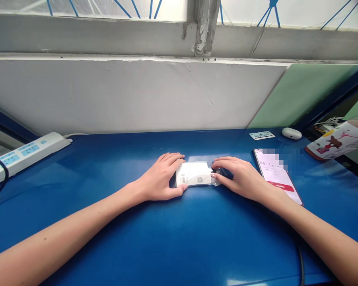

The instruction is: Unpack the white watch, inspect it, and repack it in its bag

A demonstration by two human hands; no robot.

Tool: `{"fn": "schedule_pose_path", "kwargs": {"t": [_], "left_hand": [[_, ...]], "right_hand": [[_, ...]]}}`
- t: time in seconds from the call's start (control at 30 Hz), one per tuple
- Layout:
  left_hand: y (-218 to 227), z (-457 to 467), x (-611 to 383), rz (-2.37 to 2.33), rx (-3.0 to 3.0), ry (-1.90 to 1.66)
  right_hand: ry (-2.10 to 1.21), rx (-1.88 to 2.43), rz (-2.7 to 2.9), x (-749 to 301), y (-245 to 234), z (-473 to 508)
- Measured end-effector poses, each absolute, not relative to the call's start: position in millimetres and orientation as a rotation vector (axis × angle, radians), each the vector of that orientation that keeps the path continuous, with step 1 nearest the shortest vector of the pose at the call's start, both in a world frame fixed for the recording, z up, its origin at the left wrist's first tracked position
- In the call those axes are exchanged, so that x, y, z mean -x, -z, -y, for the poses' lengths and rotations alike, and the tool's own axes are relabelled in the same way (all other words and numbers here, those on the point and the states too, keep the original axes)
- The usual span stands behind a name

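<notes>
A small white packet (pixel 193 173) in clear plastic, with printed codes on its label, lies flat on the blue table (pixel 179 238). My left hand (pixel 162 177) cups its left end, thumb on the near edge and fingers over the far edge. My right hand (pixel 237 176) rests on its right end, fingers together over the plastic flap and a dark part of it.
A phone (pixel 277 174) with a lit timer screen lies right of my right hand, a cable running toward me. A white power strip (pixel 24 155) sits at far left. A small card (pixel 261 135), a white earbud case (pixel 291 133) and a printed bag (pixel 337 143) lie at back right.
</notes>
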State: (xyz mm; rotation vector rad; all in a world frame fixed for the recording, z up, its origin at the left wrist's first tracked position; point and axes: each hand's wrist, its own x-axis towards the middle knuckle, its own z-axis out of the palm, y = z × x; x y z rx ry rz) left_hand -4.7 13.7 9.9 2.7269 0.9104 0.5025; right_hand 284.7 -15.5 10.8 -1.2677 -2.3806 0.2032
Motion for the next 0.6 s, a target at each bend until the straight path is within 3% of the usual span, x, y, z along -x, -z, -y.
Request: {"fn": "schedule_pose_path", "kwargs": {"t": [0.6], "left_hand": [[-11.2,-13.3,3.7,-0.921,-2.733,-0.458]], "right_hand": [[-0.395,1.113,2.291,-283.3,3.8,11.7]]}}
